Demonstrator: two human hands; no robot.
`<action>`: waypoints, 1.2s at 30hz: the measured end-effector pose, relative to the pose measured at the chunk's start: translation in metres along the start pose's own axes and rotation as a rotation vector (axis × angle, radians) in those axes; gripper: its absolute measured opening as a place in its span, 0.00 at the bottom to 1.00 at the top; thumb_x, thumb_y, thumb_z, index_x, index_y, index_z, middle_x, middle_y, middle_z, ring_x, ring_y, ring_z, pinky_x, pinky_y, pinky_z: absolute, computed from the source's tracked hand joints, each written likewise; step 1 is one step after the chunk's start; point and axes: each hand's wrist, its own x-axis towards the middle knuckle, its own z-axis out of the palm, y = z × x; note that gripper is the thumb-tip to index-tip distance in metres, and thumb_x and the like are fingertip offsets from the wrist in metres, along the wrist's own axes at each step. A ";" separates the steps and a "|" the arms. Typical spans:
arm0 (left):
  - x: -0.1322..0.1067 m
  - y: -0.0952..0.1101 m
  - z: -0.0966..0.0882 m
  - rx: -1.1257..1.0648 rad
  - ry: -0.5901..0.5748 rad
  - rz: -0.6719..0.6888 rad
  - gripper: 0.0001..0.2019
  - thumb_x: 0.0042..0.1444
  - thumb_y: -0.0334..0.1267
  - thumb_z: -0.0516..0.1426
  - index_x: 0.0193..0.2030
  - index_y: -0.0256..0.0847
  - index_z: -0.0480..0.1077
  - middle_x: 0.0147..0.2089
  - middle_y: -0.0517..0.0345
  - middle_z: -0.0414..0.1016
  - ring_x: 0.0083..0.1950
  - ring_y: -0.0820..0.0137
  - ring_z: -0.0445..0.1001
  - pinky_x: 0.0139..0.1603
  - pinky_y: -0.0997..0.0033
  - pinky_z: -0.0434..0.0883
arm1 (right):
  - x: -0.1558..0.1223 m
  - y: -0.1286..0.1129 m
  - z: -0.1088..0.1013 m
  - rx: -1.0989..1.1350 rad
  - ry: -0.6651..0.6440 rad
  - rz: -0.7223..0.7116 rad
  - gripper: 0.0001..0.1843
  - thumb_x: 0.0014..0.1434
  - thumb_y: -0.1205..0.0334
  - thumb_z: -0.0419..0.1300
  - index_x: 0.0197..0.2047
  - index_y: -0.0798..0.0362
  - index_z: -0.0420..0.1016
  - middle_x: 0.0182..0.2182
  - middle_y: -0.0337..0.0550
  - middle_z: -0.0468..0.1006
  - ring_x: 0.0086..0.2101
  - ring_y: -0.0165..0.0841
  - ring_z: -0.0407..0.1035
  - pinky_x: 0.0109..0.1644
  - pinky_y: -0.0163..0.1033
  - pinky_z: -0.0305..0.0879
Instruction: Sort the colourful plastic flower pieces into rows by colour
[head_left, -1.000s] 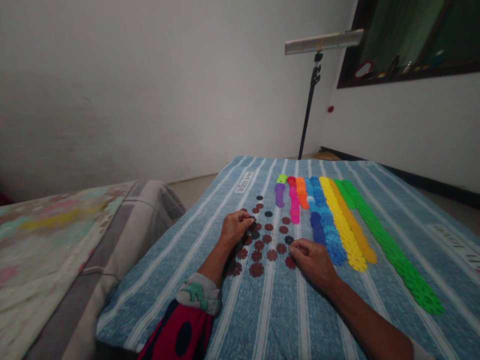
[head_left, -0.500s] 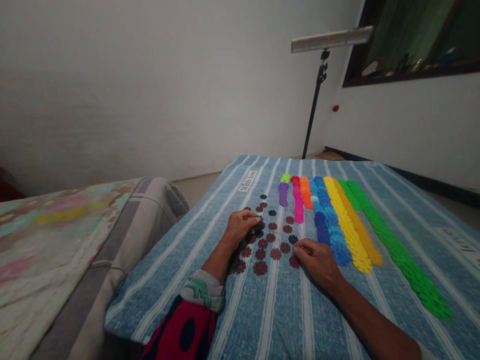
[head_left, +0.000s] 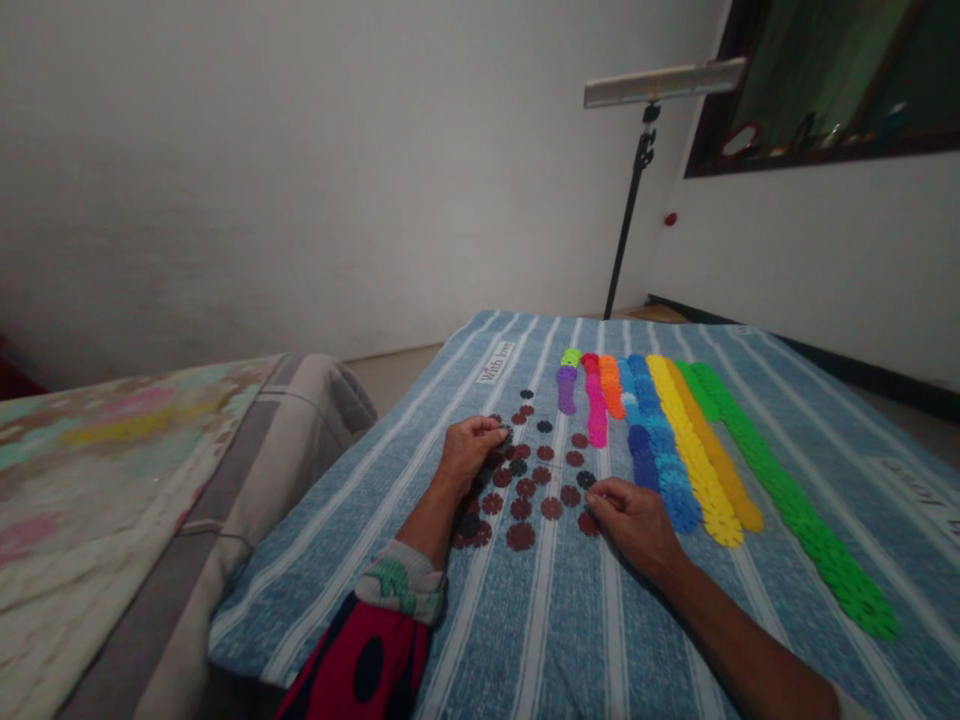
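On a blue striped cloth (head_left: 540,620) lie several loose dark red and black flower-shaped discs (head_left: 534,478). My left hand (head_left: 466,450) rests at the left edge of this patch, fingers curled in a pinch on a small black disc (head_left: 507,435). At the patch's right edge my right hand (head_left: 634,520) lies with fingers bent together, touching a dark red disc (head_left: 587,523). To the right run rows of overlapped discs: purple (head_left: 566,388), pink (head_left: 596,410), orange (head_left: 612,386), blue (head_left: 660,460), yellow (head_left: 694,455) and green (head_left: 795,510).
A folded grey and patterned blanket (head_left: 150,480) lies to the left of the cloth. A black light stand (head_left: 631,190) with a bar lamp stands behind the cloth near the white wall. A dark-framed window (head_left: 825,80) is at the upper right.
My left hand has shifted slightly left and back over the dark discs, still pinching. My right hand has stayed in place. The view has shifted a little.
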 end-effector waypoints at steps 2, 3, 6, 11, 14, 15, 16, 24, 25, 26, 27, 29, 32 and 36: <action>0.000 0.000 0.000 -0.007 0.003 0.003 0.13 0.34 0.41 0.68 0.26 0.36 0.75 0.22 0.60 0.75 0.23 0.74 0.70 0.24 0.76 0.66 | 0.000 0.000 0.000 0.004 0.001 -0.001 0.15 0.53 0.53 0.54 0.26 0.53 0.76 0.20 0.40 0.76 0.24 0.33 0.68 0.30 0.36 0.59; 0.000 0.000 -0.001 -0.011 0.009 0.007 0.14 0.33 0.41 0.68 0.27 0.36 0.75 0.23 0.59 0.75 0.24 0.74 0.71 0.25 0.76 0.66 | 0.000 0.000 0.000 0.007 -0.002 0.000 0.15 0.53 0.53 0.54 0.26 0.52 0.76 0.21 0.40 0.76 0.24 0.33 0.68 0.30 0.36 0.59; 0.000 -0.001 -0.001 -0.032 0.024 0.015 0.15 0.32 0.40 0.68 0.28 0.35 0.75 0.25 0.58 0.77 0.26 0.73 0.72 0.26 0.75 0.68 | 0.000 0.000 0.000 0.005 -0.018 0.005 0.15 0.53 0.53 0.54 0.26 0.53 0.76 0.21 0.40 0.75 0.24 0.32 0.68 0.30 0.36 0.59; 0.002 -0.003 -0.002 -0.073 0.027 0.012 0.13 0.33 0.37 0.68 0.29 0.36 0.76 0.28 0.58 0.78 0.27 0.73 0.73 0.27 0.75 0.69 | 0.000 0.000 -0.001 0.005 -0.014 -0.008 0.15 0.53 0.53 0.54 0.26 0.53 0.76 0.20 0.39 0.74 0.23 0.32 0.66 0.30 0.35 0.58; 0.003 -0.003 -0.003 -0.055 0.044 0.023 0.13 0.33 0.36 0.67 0.29 0.36 0.76 0.28 0.57 0.78 0.27 0.73 0.73 0.27 0.75 0.69 | 0.001 0.001 -0.001 0.064 0.013 0.012 0.14 0.52 0.53 0.55 0.26 0.54 0.77 0.20 0.39 0.74 0.23 0.31 0.67 0.29 0.35 0.59; 0.003 -0.002 -0.003 -0.048 0.051 0.028 0.13 0.33 0.36 0.67 0.29 0.36 0.77 0.28 0.57 0.78 0.27 0.73 0.73 0.27 0.75 0.68 | 0.002 0.001 -0.001 0.092 0.019 0.029 0.14 0.52 0.53 0.56 0.26 0.54 0.77 0.19 0.39 0.74 0.22 0.31 0.66 0.28 0.35 0.59; 0.003 -0.002 -0.004 -0.045 0.058 0.034 0.13 0.33 0.35 0.67 0.29 0.36 0.77 0.28 0.57 0.78 0.28 0.73 0.73 0.27 0.75 0.68 | 0.002 0.001 -0.001 0.122 0.023 0.050 0.14 0.52 0.52 0.57 0.26 0.54 0.77 0.18 0.38 0.73 0.21 0.30 0.66 0.27 0.34 0.59; 0.004 -0.002 -0.004 -0.058 0.067 0.040 0.14 0.33 0.36 0.67 0.31 0.35 0.78 0.29 0.55 0.79 0.28 0.72 0.73 0.26 0.76 0.68 | 0.005 -0.004 -0.006 0.335 0.045 0.215 0.19 0.46 0.45 0.64 0.25 0.55 0.75 0.12 0.36 0.67 0.14 0.27 0.58 0.17 0.32 0.51; 0.004 -0.003 -0.004 -0.061 0.062 0.040 0.14 0.32 0.36 0.67 0.31 0.35 0.78 0.29 0.55 0.80 0.28 0.72 0.74 0.26 0.76 0.68 | 0.005 -0.005 -0.007 0.355 0.046 0.230 0.20 0.46 0.44 0.64 0.25 0.55 0.75 0.12 0.36 0.67 0.14 0.26 0.58 0.17 0.32 0.50; 0.004 -0.004 -0.004 -0.062 0.058 0.041 0.15 0.32 0.36 0.67 0.31 0.35 0.78 0.30 0.55 0.80 0.29 0.72 0.74 0.26 0.76 0.68 | 0.005 -0.005 -0.008 0.372 0.048 0.242 0.20 0.46 0.44 0.64 0.25 0.55 0.75 0.12 0.36 0.67 0.13 0.26 0.57 0.16 0.31 0.49; 0.004 -0.004 -0.004 -0.061 0.056 0.042 0.15 0.32 0.36 0.67 0.31 0.35 0.78 0.30 0.54 0.80 0.29 0.72 0.74 0.26 0.76 0.68 | 0.006 -0.005 -0.008 0.387 0.052 0.250 0.21 0.45 0.43 0.65 0.25 0.55 0.75 0.12 0.36 0.68 0.13 0.25 0.56 0.16 0.31 0.49; 0.005 -0.004 -0.004 -0.058 0.057 0.044 0.16 0.31 0.37 0.68 0.31 0.35 0.78 0.30 0.54 0.80 0.29 0.71 0.74 0.26 0.76 0.69 | 0.006 -0.005 -0.010 0.416 0.068 0.263 0.21 0.45 0.42 0.65 0.25 0.55 0.75 0.12 0.36 0.68 0.12 0.25 0.55 0.15 0.31 0.48; 0.005 -0.002 -0.004 -0.054 0.078 0.048 0.15 0.31 0.36 0.67 0.31 0.35 0.78 0.29 0.54 0.80 0.29 0.71 0.75 0.26 0.75 0.68 | 0.006 -0.005 -0.011 0.465 0.103 0.277 0.21 0.46 0.43 0.65 0.26 0.55 0.74 0.12 0.35 0.68 0.12 0.24 0.54 0.15 0.30 0.47; 0.006 0.001 -0.006 -0.036 0.144 0.045 0.13 0.32 0.35 0.66 0.30 0.36 0.78 0.26 0.56 0.78 0.27 0.72 0.73 0.24 0.76 0.67 | 0.007 -0.005 -0.012 0.510 0.138 0.279 0.20 0.46 0.44 0.65 0.26 0.55 0.73 0.12 0.34 0.67 0.12 0.23 0.54 0.15 0.30 0.47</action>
